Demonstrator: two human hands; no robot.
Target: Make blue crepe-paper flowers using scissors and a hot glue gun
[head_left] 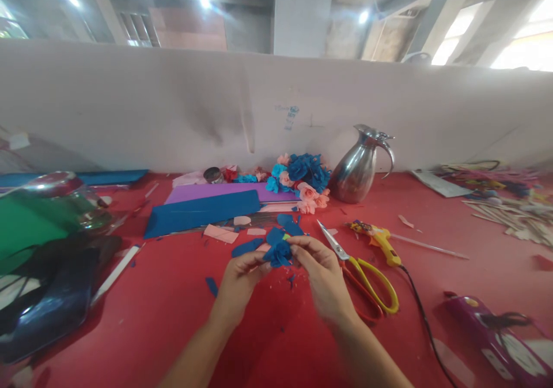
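Between my two hands, just above the red table, is a blue paper flower [279,254] with ruffled petals. My left hand [242,278] pinches its left side between thumb and fingers. On the opposite side, the fingertips of my right hand [322,270] close on the petals. Cut blue petal pieces [247,247] and pale pink paper pieces [220,234] lie just beyond the flower. Scissors [341,253] with red and yellow handles rest beside my right hand, blades pointing away. Farther right lies a yellow glue gun [381,243] with a black cord.
A heap of finished paper flowers [306,172] stands at the back beside a steel jug [358,166]. Folded blue paper [203,212] lies left of it. A purple power strip [496,336] is at right front, wooden sticks [510,218] behind it. A dark bag [52,313] sits at left.
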